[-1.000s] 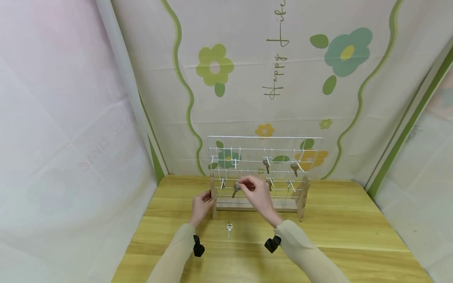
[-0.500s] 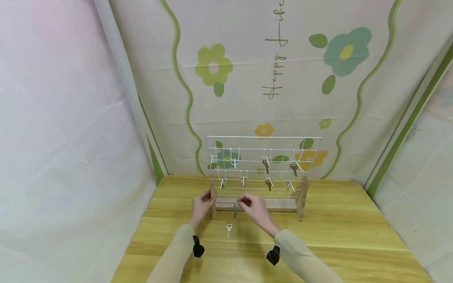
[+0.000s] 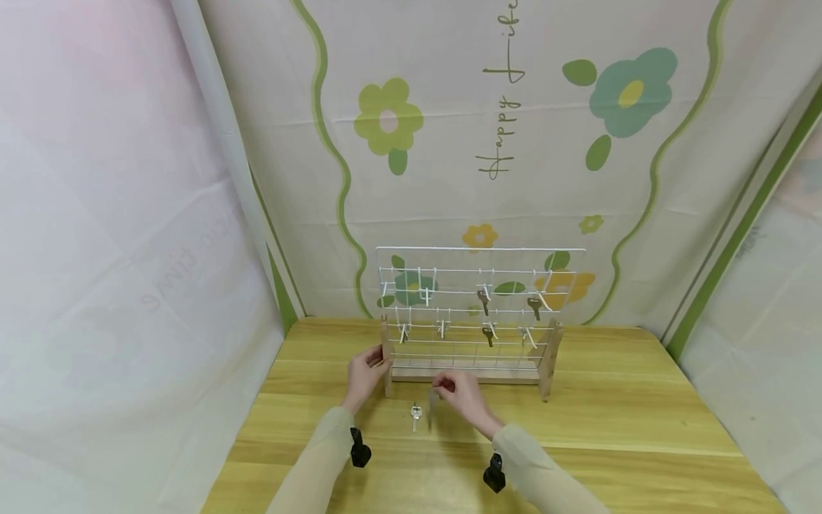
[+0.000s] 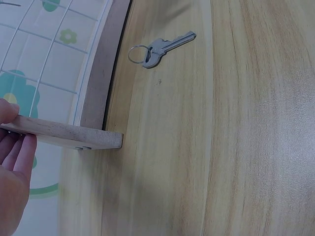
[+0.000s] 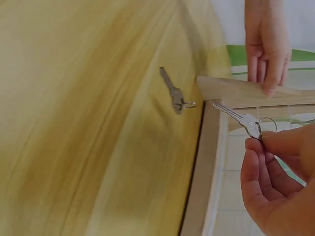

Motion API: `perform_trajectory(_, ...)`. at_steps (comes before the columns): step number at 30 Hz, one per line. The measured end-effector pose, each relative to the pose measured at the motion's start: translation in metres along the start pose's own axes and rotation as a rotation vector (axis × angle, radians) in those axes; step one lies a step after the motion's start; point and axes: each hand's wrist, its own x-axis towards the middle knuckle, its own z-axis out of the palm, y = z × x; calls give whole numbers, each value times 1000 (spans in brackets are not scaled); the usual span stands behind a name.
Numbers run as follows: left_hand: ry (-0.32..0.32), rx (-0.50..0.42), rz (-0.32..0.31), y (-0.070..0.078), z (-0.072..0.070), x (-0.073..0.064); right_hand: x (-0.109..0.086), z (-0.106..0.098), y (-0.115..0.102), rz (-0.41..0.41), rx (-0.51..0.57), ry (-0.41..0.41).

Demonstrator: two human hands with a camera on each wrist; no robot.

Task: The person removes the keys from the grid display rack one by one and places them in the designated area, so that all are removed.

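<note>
My right hand (image 3: 464, 396) pinches a silver key (image 5: 241, 118) near its head and split ring, between thumb and fingertips. That key hangs just in front of the rack's base, blurred in the head view. Another key (image 4: 162, 49) with a ring lies on the table, close to the base. My left hand (image 3: 364, 377) grips the left wooden side post (image 4: 64, 132) of the white wire grid rack (image 3: 481, 250), with thumb on one face and fingers on the other. Several keys hang from the rack's hooks, among them a brown key (image 3: 535, 308) at upper right.
The rack stands toward the back of a wooden table (image 3: 610, 428). Its right wooden post (image 3: 548, 364) and hooks (image 3: 442, 328) stick out toward me. A flowered cloth (image 3: 437, 193) hangs behind, and pale cloth walls (image 3: 128, 285) flank the table.
My right hand has come down and toward me from the lower hook row, bringing the key with it. The hook there now shows bare. My left hand stays on the post.
</note>
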Motion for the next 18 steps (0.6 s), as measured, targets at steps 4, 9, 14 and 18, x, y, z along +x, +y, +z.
perform_trajectory(4,-3,-5,5,-2,0,1,-2,6,9,-3,-26,-8)
perform_trajectory(9,-8,-1,2,-2,0,1,-5,12,16,13,-52,-23)
perform_trajectory(14,0,16,-12,-1,0,-1,-5,18,23,29,-48,-32)
perform_trajectory(18,-2,20,-10,-1,0,-1,-4,22,29,30,-71,-29)
